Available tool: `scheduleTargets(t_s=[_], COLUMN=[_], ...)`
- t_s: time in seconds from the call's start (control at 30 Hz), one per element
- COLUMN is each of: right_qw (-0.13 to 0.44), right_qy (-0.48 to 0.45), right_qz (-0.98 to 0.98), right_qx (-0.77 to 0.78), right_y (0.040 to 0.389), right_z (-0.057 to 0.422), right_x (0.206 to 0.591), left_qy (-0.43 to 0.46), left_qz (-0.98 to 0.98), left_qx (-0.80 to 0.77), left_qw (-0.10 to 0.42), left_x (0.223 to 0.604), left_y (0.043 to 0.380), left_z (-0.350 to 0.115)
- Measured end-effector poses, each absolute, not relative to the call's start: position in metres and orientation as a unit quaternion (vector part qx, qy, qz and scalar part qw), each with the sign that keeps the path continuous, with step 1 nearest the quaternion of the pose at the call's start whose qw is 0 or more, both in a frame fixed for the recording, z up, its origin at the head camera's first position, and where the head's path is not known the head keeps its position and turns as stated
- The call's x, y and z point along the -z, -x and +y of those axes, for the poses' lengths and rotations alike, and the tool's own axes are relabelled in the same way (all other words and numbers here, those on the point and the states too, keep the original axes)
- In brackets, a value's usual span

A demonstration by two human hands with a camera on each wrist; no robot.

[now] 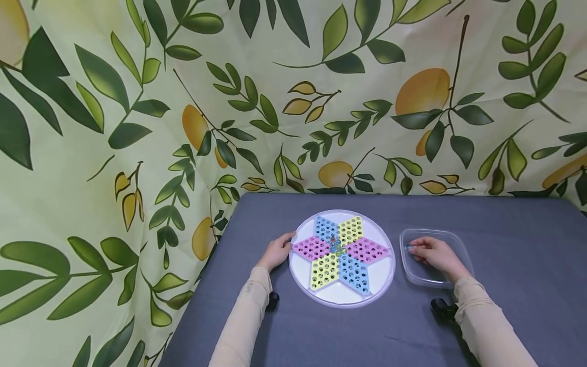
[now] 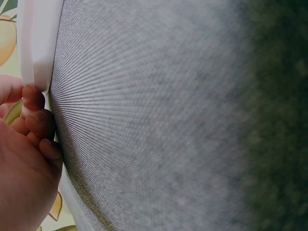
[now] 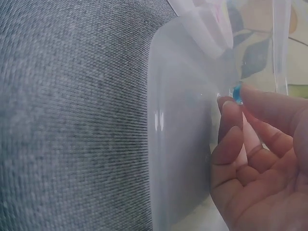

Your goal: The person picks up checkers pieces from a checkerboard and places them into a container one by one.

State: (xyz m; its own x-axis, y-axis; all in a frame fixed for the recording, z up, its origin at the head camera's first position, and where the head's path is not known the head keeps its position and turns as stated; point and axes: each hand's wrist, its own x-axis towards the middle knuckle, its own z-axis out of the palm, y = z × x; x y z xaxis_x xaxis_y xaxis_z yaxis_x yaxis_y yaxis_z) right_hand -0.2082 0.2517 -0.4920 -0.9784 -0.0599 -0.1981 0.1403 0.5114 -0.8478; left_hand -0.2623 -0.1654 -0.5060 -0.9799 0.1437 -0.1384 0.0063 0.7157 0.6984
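A round white Chinese checkers board (image 1: 303, 275) lies on the table, its star of blue, yellow and pink hole-filled points facing up. Several glass marbles (image 1: 338, 246) cluster at the star's centre. My left hand (image 1: 276, 252) holds the board's left rim, thumb on one side and curled fingers on the other in the left wrist view. To the right of the board is a clear plastic container (image 1: 464, 248). Over its left part, my right hand (image 1: 435, 255) pinches a blue glass marble (image 3: 237, 93) between thumb and fingertips.
A grey cloth (image 1: 518, 265) covers the table. Behind and to the left hangs a pale curtain (image 1: 257, 46) printed with leaves and orange fruit. A narrow strip of tabletop separates the board from the container. Dark wrist straps (image 1: 443, 310) show below the sleeves.
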Motion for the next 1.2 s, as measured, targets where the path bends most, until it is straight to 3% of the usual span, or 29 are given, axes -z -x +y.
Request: scheduleTargets(t_s=[0.9,1.2], right_qw=[0.089,0.045], right_qy=[-0.009,0.029], right_qz=[0.867,0.868], right_qx=[0.49,0.493], right_y=[0.207,0.201], right_z=[0.251,0.236], right_x=[0.476,0.459], left_qy=[-0.041,-0.038], left_qz=[0.92,0.919], left_qx=[-0.379,-0.381], left_qw=[0.09,0.093], left_x=[0.504,0.504], left_y=[0.26,0.26], left_z=[-0.167,-0.166])
